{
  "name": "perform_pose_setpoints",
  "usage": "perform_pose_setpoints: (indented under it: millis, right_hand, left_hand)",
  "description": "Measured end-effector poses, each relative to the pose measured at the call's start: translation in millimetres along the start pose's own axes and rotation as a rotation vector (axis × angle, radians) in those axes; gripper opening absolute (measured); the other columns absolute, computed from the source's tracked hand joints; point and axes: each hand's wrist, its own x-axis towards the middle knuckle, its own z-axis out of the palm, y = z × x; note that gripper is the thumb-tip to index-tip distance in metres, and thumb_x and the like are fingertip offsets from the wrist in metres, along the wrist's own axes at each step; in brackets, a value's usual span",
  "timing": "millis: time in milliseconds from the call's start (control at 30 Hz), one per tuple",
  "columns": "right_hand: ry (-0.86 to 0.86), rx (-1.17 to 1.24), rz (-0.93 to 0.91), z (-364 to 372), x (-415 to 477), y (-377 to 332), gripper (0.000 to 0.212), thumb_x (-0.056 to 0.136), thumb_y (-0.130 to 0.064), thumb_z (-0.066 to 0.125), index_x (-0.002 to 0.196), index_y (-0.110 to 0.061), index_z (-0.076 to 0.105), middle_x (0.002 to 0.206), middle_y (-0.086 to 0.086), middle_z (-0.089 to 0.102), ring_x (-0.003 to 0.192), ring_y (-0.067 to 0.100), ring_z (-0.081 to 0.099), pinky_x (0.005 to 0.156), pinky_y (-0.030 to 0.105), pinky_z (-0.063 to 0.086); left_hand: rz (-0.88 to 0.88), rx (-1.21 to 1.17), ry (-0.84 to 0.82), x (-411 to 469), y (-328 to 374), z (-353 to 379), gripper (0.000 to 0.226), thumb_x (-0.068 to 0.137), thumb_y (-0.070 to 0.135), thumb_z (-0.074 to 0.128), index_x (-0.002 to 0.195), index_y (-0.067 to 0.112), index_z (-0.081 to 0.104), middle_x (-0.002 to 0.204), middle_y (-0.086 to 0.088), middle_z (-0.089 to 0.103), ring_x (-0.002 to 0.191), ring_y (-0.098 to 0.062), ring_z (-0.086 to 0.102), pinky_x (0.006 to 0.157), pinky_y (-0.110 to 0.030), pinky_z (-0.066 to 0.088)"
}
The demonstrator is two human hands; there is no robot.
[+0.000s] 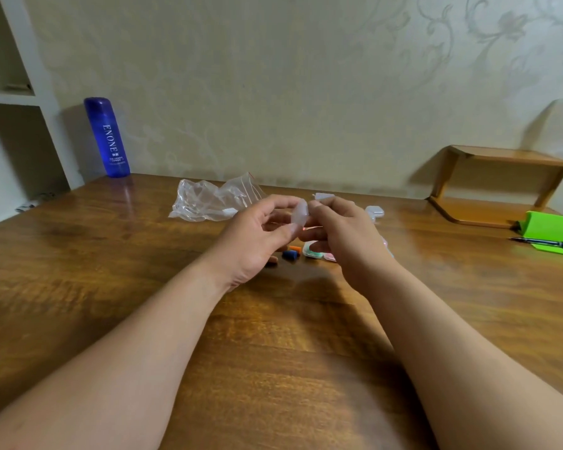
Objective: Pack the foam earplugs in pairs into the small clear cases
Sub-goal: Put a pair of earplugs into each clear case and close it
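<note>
Head-worn view, looking forward and down, close over wooden table

A blue bottle stands back-left on the wooden table; a pen lies on something green, perhaps a folder.

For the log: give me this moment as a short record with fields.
held: case, pinched between left hand and right hand
case contents: cannot tell
loose on table: blue earplug, orange earplug
behind hands: bag, spare case
far left: bottle
</note>
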Motion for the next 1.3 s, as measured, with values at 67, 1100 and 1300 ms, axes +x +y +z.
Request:
perform_pose_setpoints:
  millis: [67, 1100, 1300]
  right_hand:
    - [-0.006, -0.004, 0.003, -1.5, 0.6, 0.3, 0.018, 0.109, -0.032, 0.06, 0.113, -0.018, 0.071, 0.096, 0.003, 0.079, 0.084, 0.016, 0.077, 0.076, 0.036, 0.058]
    - [-0.076, -0.08, -0.046, -9.8, 2.4, 0.6, 0.021, 0.099, -0.029, 0.074, 0.11, -0.011, 0.075, 0.098, 0.007, 0.078, 0.085, 0.016, 0.074, 0.078, 0.037, 0.055]
    - [-0.096, -0.144, -0.056, -11.5, 2.7, -1.0, 0.021, 0.097, -0.031, 0.077, 0.1, -0.012, 0.07, 0.097, 0.011, 0.079, 0.084, 0.018, 0.076, 0.076, 0.039, 0.053]
  left_hand:
    - [-0.006, 0.019, 0.015, 0.5, -1.2, 0.3, 0.031, 0.103, 0.025, 0.071, 0.131, 0.036, 0.07, 0.117, 0.005, 0.077, 0.108, -0.013, 0.074, 0.09, -0.034, 0.063]
    - [-0.151, -0.19, 0.001, -4.0, 10.7, 0.0, 0.029, 0.102, 0.016, 0.07, 0.125, 0.004, 0.058, 0.112, -0.027, 0.073, 0.088, -0.027, 0.075, 0.074, -0.032, 0.065]
    - [-0.169, -0.172, -0.055, -5.3, 12.5, -1.1, 0.029, 0.102, 0.017, 0.07, 0.131, 0.021, 0.067, 0.117, -0.026, 0.074, 0.091, -0.032, 0.075, 0.072, -0.032, 0.064]
